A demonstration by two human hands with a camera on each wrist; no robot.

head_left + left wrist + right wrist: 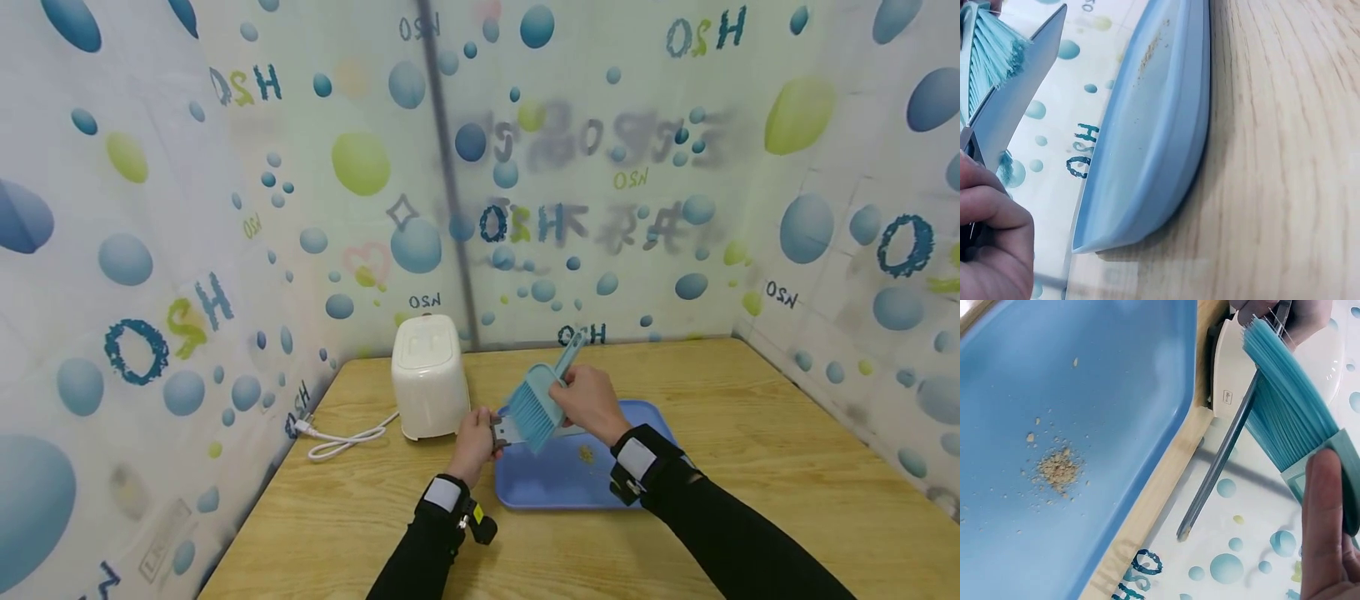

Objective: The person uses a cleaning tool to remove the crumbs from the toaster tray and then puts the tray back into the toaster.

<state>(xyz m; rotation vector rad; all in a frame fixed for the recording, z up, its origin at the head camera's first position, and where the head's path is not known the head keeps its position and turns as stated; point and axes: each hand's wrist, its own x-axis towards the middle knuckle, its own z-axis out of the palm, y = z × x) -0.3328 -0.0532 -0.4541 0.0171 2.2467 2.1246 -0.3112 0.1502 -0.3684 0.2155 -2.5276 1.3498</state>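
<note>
My left hand grips the grey end of a thin, flat metal crumb tray, which is tilted above the left part of a blue tray. A light-blue hand brush is in my right hand, its handle pointing up and away. In the right wrist view the bristles lie across the crumb tray's edge, close to the left fingers. Below, a small heap of tan crumbs sits on the blue tray, with loose specks scattered around it.
A white toaster stands at the back left, just beyond my left hand. Its white cord lies coiled with the plug at the table's left edge. Patterned curtains enclose the wooden table at the back and both sides.
</note>
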